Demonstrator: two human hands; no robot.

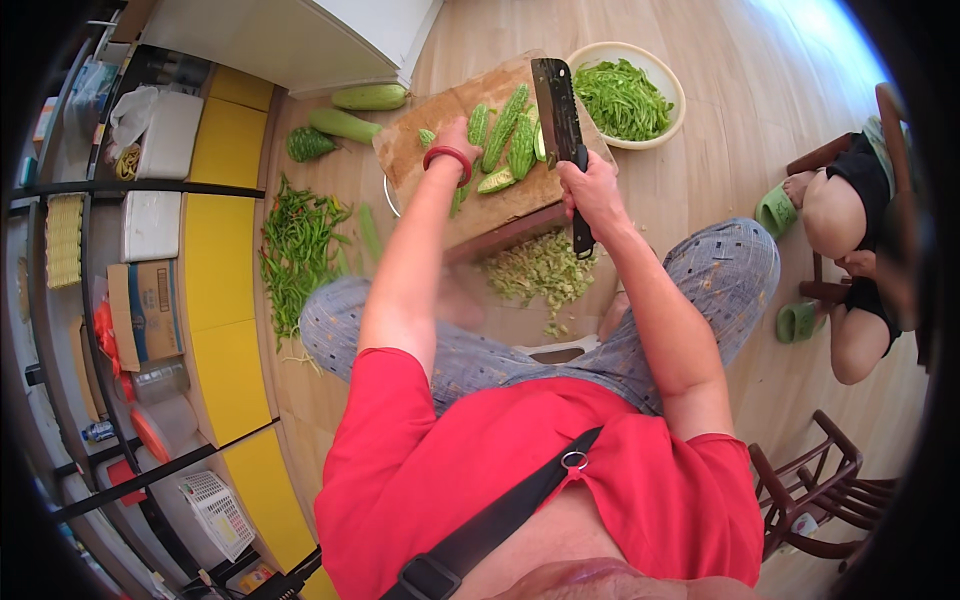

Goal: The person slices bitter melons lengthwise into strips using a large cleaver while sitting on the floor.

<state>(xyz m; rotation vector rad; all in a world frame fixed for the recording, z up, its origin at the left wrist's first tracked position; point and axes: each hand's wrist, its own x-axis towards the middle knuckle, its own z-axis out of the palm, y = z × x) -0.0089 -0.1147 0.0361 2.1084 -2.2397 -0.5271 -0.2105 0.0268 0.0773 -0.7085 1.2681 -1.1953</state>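
Where wood floor (700, 180) spreads | cutting board (430, 160) | yellow shelving (225, 290)

Both arms reach forward; right hand (592, 190) fisted, left hand (457, 140) pressing down.

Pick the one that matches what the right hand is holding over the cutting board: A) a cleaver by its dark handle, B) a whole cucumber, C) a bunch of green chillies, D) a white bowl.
A: the right hand grips the dark handle of a cleaver, whose broad blade lies over the wooden cutting board beside the halved bitter gourds.
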